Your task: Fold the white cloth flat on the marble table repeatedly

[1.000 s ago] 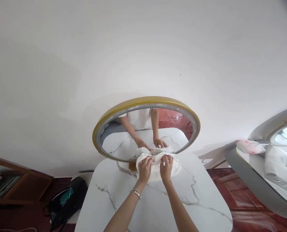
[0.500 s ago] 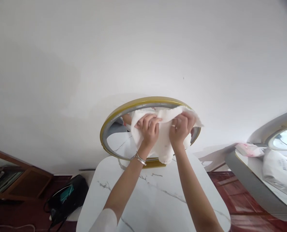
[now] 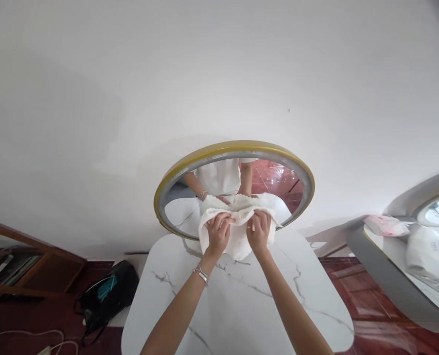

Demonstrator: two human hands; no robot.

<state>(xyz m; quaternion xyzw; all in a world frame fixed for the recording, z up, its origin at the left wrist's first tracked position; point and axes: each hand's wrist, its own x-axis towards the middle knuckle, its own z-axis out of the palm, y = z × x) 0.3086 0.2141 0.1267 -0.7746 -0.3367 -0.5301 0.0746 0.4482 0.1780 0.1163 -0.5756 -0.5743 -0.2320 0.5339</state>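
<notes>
A white cloth (image 3: 237, 241) is bunched between my two hands at the lower part of the mirror (image 3: 278, 185). My left hand (image 3: 218, 232), with bracelets at the wrist, has its fingers curled into the cloth's left side. On the right side, my right hand (image 3: 258, 231) grips the same cloth, fingers bent. The cloth's lower edge hangs over the white marbled tabletop (image 3: 237, 305). Grey and gold, the oval mirror frame (image 3: 237, 146) stands against the wall. The glass reflects the arms, the cloth and a red tiled floor.
To the right is a second table (image 3: 382, 276) with a pink-and-white packet (image 3: 386, 225) and a white bag (image 3: 432, 256). A black bag (image 3: 110, 296) sits at the left, near a wooden cabinet (image 3: 53, 271). A cable (image 3: 27, 333) lies on the red floor.
Both hands have moved down the mirror with the cloth, from its upper part to its lower edge. More of the glass now shows.
</notes>
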